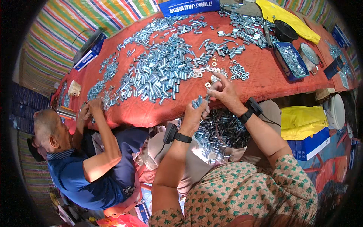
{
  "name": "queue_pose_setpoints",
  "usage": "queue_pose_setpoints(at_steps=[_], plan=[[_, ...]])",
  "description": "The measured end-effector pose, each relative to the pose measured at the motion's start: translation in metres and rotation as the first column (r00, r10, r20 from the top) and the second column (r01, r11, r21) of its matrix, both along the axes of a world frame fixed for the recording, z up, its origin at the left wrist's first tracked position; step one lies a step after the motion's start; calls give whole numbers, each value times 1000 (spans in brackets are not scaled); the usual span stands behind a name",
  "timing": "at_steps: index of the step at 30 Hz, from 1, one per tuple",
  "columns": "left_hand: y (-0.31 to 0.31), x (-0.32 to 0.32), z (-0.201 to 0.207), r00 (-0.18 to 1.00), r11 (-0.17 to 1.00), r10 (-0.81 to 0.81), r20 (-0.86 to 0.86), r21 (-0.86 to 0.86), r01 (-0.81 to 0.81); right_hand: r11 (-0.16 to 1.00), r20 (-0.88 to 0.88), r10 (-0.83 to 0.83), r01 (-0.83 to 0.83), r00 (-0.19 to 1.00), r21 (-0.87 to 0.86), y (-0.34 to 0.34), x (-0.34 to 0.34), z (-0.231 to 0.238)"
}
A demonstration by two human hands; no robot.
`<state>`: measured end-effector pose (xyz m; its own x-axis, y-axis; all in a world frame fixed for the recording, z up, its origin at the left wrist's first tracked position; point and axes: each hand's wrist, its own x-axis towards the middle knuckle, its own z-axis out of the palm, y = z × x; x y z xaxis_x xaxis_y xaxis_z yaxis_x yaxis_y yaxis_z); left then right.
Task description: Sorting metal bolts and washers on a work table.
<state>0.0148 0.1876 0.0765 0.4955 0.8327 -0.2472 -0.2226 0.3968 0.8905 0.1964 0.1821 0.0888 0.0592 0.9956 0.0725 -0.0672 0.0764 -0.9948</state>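
Note:
My left hand [196, 115] is closed round several short silvery metal sleeves [197, 101], their ends poking out above the fingers. Close beside it, at the table's near edge, my right hand [226, 92] has thumb and index finger curled together. A small pale piece shows by its fingertips, too small to make out. White washers [208, 86] lie on the red cloth [251, 89] just past my fingers. Beyond them is a wide heap of metal sleeves [160, 68], with a cluster of nuts [239, 70] to the right. Below my hands sits a mass of dark and shiny metal parts [227, 128].
At the left a co-worker [81, 166] in blue handles small parts at the table edge. On the right stand a blue tray of parts [291, 60], a black bowl [285, 31] and a metal dish [309, 53]. A white bucket [335, 111] is beside a yellow sheet [304, 122].

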Motion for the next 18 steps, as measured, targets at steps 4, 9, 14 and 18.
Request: queue_pose_setpoints(at_steps=[4,9,14,18], plan=[[3,-1,-1,992,992,128,9,12,-128,996,-247,65,-49,967,70,-8,-18,-8],[9,-19,3,965,970,212,-155,150,-189,979,41,-26,18,999,203,-16,-14,-2],[7,-31,18,965,992,-41,-259,103,70,919,81,-319,288,944,269,25,38,-17],[13,-36,14,984,990,56,-172,140,-32,895,444,-424,288,789,341,39,53,-4]])
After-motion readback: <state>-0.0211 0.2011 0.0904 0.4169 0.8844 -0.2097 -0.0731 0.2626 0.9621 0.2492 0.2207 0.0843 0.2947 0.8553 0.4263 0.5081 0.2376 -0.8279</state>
